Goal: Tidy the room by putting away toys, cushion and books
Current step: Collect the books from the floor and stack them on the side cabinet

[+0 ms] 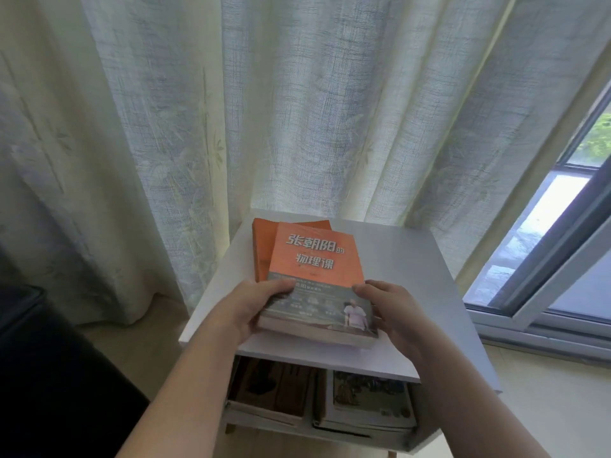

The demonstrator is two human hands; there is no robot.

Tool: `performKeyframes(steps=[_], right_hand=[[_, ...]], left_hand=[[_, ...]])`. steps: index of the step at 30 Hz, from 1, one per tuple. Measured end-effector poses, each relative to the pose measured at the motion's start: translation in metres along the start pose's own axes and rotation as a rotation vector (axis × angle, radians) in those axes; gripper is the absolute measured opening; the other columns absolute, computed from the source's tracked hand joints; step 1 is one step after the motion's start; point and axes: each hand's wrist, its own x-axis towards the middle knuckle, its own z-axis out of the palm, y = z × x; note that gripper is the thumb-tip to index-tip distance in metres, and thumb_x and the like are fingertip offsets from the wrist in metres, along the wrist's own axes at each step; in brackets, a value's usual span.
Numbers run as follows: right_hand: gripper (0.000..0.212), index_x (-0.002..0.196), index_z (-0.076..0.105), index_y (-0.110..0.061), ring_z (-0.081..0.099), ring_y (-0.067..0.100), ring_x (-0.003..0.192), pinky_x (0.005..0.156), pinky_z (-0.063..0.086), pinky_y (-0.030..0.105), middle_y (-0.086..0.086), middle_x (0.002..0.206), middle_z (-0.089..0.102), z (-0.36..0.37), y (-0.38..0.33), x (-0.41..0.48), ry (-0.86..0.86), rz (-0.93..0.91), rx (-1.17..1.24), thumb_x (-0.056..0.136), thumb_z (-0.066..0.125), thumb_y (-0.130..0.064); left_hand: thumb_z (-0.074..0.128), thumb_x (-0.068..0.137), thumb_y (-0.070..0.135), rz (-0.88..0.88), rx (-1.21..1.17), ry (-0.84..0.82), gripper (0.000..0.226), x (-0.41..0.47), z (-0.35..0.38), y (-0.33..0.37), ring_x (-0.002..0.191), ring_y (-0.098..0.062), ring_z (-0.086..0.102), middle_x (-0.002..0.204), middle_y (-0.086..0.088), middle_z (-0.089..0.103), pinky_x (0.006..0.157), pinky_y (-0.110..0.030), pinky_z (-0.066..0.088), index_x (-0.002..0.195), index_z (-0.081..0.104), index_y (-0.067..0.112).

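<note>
The person stands right at the white cabinet (413, 276), both arms stretched over its top. On that top lies an orange book (314, 259) with white Chinese lettering and a grey band across its lower cover, and both hands grip it at the end nearest the cabinet's front edge. The left hand (251, 312) clasps the book's left corner, thumb laid on the cover and fingers curled round the edge. The right hand (393, 312) takes the right side the same way, thumb on the cover and fingers wrapped down the side.

This book lies partly over a second orange book (263, 246), which sits on the cabinet top towards its back left corner and shows along the held book's left and far edges. I cannot tell whether the near end of the held book is lifted off the top.

In the open shelf under the cabinet top lie two stacks, the left stack (274, 391) and the right stack (367, 401), side by side.

Behind the cabinet hangs a pale curtain (297, 110); to the cabinet's right is a window (562, 242); to its left stands something dark (49, 375).
</note>
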Motion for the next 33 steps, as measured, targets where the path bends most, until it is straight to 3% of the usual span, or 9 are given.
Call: performKeyframes(steps=[2,6,10,14,19,25,27,30,33], right_hand=[[0.018,0.105,0.066,-0.009,0.070,0.016,0.078,0.063,0.052,0.024,0.008,0.097,0.074,-0.008,0.004,-0.011,0.000,-0.014,0.015,0.094,0.060,-0.022],[0.045,0.115,0.060,-0.015,0.072,0.021,0.091,0.078,0.054,0.032,0.002,0.099,0.075,-0.017,0.003,-0.023,-0.056,-0.076,0.054,0.082,0.065,-0.045],[0.047,0.118,0.055,-0.020,0.073,0.022,0.091,0.076,0.056,0.034,0.002,0.102,0.075,-0.035,-0.008,-0.032,-0.008,-0.242,0.200,0.078,0.066,-0.040],[0.041,0.117,0.056,-0.017,0.072,0.022,0.095,0.075,0.059,0.032,0.001,0.106,0.074,-0.047,-0.013,-0.036,0.085,-0.519,0.216,0.078,0.067,-0.023],[0.043,0.112,0.057,-0.014,0.071,0.014,0.092,0.072,0.057,0.024,-0.006,0.101,0.074,-0.043,-0.006,-0.033,0.154,-0.696,0.107,0.075,0.078,-0.012],[0.051,0.115,0.055,-0.013,0.071,0.015,0.094,0.073,0.056,0.023,-0.003,0.101,0.074,-0.040,0.004,-0.029,0.088,-0.659,0.121,0.070,0.078,-0.010],[0.055,0.117,0.054,-0.012,0.071,0.016,0.095,0.074,0.056,0.022,-0.002,0.102,0.074,-0.040,0.005,-0.030,0.056,-0.634,0.150,0.070,0.082,-0.013],[0.074,0.118,0.054,-0.010,0.071,0.018,0.095,0.073,0.056,0.023,0.002,0.103,0.074,-0.040,0.003,-0.031,0.053,-0.625,0.174,0.057,0.090,-0.032],[0.065,0.117,0.054,-0.008,0.071,0.021,0.093,0.071,0.057,0.026,0.006,0.101,0.073,-0.042,-0.003,-0.031,0.086,-0.657,0.170,0.062,0.085,-0.019]], left_hand=[[0.076,0.077,0.015,0.097,0.065,-0.007,0.044,-0.003,0.011,-0.008,0.084,-0.025,0.071,0.097,-0.014,0.073,0.071,-0.033,0.055,0.115,0.059,0.000],[0.082,0.057,0.039,0.359,0.160,-0.068,0.070,-0.019,0.025,-0.020,0.090,-0.020,0.071,0.106,-0.008,0.069,0.074,-0.034,0.056,0.116,0.050,0.016],[0.079,0.071,0.042,0.540,0.291,-0.195,0.061,-0.032,0.043,-0.019,0.100,-0.015,0.068,0.108,0.007,0.068,0.080,-0.034,0.057,0.119,0.044,0.030],[0.069,0.077,0.034,0.703,0.390,-0.097,0.047,-0.026,0.061,-0.016,0.100,0.006,0.061,0.111,0.013,0.060,0.074,-0.012,0.052,0.115,0.040,0.035],[0.063,0.079,0.034,0.736,0.319,0.008,0.057,-0.016,0.071,-0.023,0.098,0.017,0.054,0.117,0.018,0.050,0.074,-0.008,0.049,0.123,0.029,0.027],[0.060,0.077,0.041,0.730,0.303,-0.026,0.051,-0.008,0.061,-0.033,0.105,0.013,0.052,0.120,0.019,0.049,0.081,-0.009,0.049,0.119,0.031,0.040],[0.062,0.075,0.048,0.746,0.301,-0.049,0.052,-0.011,0.061,-0.033,0.105,0.009,0.055,0.119,0.015,0.054,0.082,-0.012,0.049,0.118,0.034,0.039],[0.061,0.067,0.074,0.788,0.292,-0.072,0.068,-0.017,0.064,-0.029,0.108,0.007,0.055,0.113,0.030,0.056,0.083,-0.009,0.047,0.121,0.034,0.042],[0.058,0.069,0.075,0.832,0.272,-0.035,0.070,-0.020,0.070,-0.024,0.108,0.005,0.056,0.112,0.030,0.057,0.081,-0.009,0.048,0.125,0.034,0.041]])
